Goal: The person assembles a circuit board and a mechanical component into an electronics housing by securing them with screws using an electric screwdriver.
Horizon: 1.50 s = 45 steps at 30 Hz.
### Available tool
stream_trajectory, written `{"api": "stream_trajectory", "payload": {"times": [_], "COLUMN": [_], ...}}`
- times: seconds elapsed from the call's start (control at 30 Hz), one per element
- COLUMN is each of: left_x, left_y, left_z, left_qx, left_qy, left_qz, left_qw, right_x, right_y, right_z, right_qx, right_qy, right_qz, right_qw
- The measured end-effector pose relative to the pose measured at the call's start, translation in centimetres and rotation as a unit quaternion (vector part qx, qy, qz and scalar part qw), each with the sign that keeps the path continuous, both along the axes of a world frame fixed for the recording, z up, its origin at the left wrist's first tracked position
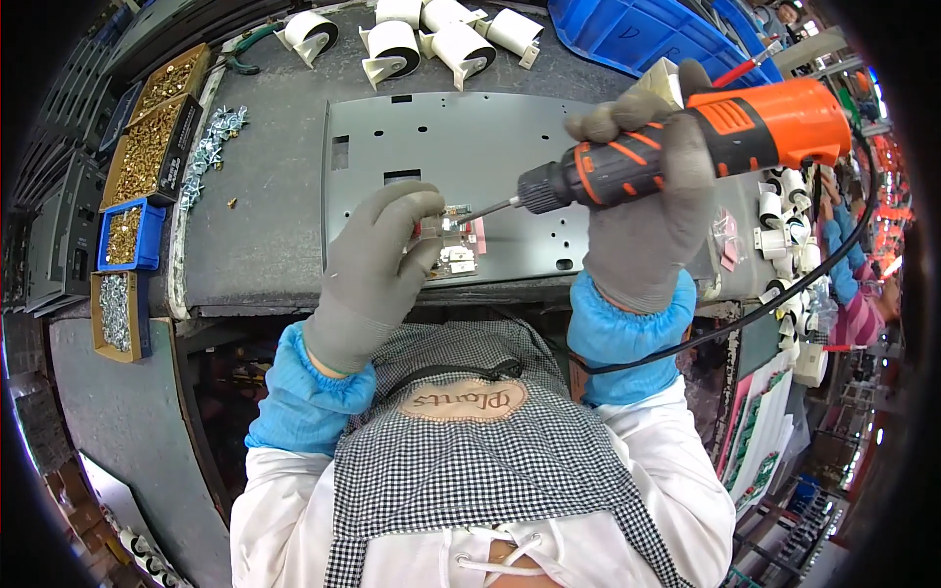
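Observation:
My right hand [652, 186], in a grey glove, is wrapped round an orange and black electric screwdriver [730, 127]. Its thin bit slants down to the left and ends at a small circuit board [457, 257] with white connectors. This board lies at the near edge of a grey metal plate [470, 137] with punched holes. My left hand [377, 269], also gloved, bends its thumb and fingers together beside the bit's tip, over the board's left side. Something small and red shows at those fingertips; what they pinch is mostly hidden.
On the left stand boxes of brass-coloured screws [145, 152], with loose silver screws [211, 147] beside them. White casters [456, 49] and a blue crate [637, 34] line the back. A black cord [784, 289] loops from the screwdriver past my right sleeve. Pliers [250, 49] lie far left.

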<state>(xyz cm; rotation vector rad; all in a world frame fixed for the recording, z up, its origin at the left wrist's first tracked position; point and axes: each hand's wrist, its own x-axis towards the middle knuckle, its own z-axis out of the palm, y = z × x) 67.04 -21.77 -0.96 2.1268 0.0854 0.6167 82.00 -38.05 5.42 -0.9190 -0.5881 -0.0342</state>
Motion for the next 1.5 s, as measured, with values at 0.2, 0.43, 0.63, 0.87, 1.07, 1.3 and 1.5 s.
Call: {"api": "stream_trajectory", "payload": {"times": [0.2, 0.43, 0.63, 0.87, 1.07, 1.3, 1.5], "left_x": [-0.7, -0.2, 1.0, 1.1, 1.4, 1.5, 1.8], "left_y": [1.4, 1.1, 1.9, 2.1, 2.2, 2.5, 2.3], "left_z": [0.3, -0.7, -2.0, -2.2, -1.6, -1.7, -1.3], "left_qx": [0.147, 0.218, 0.202, 0.184, 0.178, 0.177, 0.17], "left_qy": [0.026, 0.021, 0.031, 0.048, 0.128, 0.114, 0.12], "left_qz": [0.034, 0.029, -0.008, -0.01, -0.036, -0.052, -0.044], "left_qw": [0.988, 0.975, 0.979, 0.982, 0.975, 0.976, 0.977], "right_x": [-1.2, -3.2, -4.5, -5.2, -5.2, -4.7, -3.5], "right_y": [1.8, 2.9, 3.9, 5.7, 6.2, 6.7, 6.9], "right_z": [0.1, 1.3, 1.9, 3.1, 2.6, 2.1, 1.5], "right_qx": [-0.015, -0.085, -0.162, -0.201, -0.173, -0.174, -0.22], "right_qy": [-0.032, -0.036, -0.099, -0.082, -0.085, -0.046, -0.031], "right_qz": [0.102, 0.019, 0.032, 0.064, 0.07, 0.068, 0.073], "right_qw": [0.994, 0.996, 0.981, 0.974, 0.979, 0.981, 0.972]}}
